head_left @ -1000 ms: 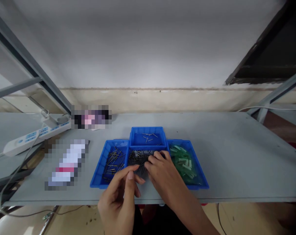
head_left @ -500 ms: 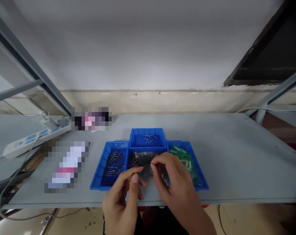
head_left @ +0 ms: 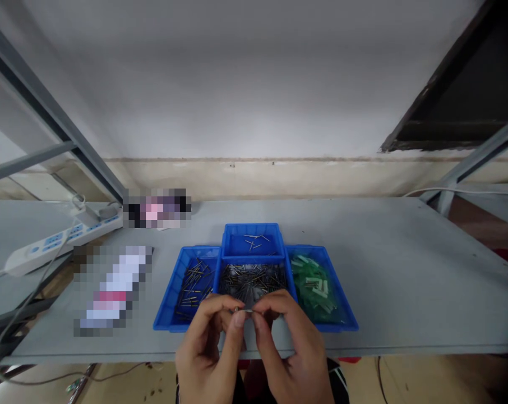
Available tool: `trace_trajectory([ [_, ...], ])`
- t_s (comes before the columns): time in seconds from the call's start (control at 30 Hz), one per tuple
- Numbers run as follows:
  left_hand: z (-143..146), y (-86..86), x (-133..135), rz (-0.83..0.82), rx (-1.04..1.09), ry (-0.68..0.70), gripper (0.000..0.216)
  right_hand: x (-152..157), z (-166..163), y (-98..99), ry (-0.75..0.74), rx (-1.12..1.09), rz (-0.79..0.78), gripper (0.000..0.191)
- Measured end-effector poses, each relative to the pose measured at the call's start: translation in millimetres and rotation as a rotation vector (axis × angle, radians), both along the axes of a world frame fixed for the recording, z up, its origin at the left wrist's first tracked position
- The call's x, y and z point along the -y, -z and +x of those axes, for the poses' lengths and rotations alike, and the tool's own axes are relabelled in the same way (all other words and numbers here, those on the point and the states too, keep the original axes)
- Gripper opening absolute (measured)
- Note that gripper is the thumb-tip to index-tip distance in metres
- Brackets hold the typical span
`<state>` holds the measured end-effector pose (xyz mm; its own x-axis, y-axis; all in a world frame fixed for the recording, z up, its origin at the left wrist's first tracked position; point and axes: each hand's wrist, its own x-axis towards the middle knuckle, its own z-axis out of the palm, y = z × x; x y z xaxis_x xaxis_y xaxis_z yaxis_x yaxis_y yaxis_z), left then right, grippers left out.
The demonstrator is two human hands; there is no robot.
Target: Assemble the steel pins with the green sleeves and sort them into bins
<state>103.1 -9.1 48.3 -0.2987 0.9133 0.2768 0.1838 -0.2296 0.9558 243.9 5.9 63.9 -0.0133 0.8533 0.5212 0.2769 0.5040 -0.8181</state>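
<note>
Between the fingertips of both hands is a thin metal pin (head_left: 247, 310), held level above the near edge of the bins. My left hand (head_left: 215, 342) pinches one end of it with thumb and forefinger. The other end is pinched by my right hand (head_left: 286, 342). Just beyond the hands, the middle blue bin (head_left: 254, 258) holds a heap of dark metal pins (head_left: 254, 278). Longer pins (head_left: 195, 283) lie in the left blue bin (head_left: 169, 303). The right blue bin (head_left: 342, 303) contains a green plastic bag with white pieces (head_left: 317, 286).
A smaller blue bin (head_left: 237, 244) at the back holds a few thin pins (head_left: 256, 241). On the grey table (head_left: 405, 280), blurred-out items lie at the left. A white power strip (head_left: 60, 241) with cables runs along the left side. Metal frame posts (head_left: 96, 163) rise towards the wall.
My right hand has come down and left from over the middle bin to meet my left hand. Both now pinch the same pin. The view has shifted slightly.
</note>
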Motion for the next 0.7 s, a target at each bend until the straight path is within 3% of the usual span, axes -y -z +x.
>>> trace_trajectory([
  [0.27, 4, -0.3, -3, 0.073, -0.059, 0.036, 0.01, 2, -9, 11.8, 0.036, -0.041, -0.058, 0.012],
  [0.5, 10, -4.2, 0, 0.165, -0.142, -0.045, 0.015, -2, -7, -24.4, 0.146, -0.082, -0.158, 0.009],
  [0.63, 20, -3.0, 5, 0.045, -0.009, -0.053, 0.012, 8, 18, -22.2, 0.188, -0.2, -0.102, 0.015],
  [0.7, 24, -2.5, 6, -0.012, 0.008, -0.038, 0.013, 19, 44, -12.2, 0.129, -0.219, -0.07, 0.032],
])
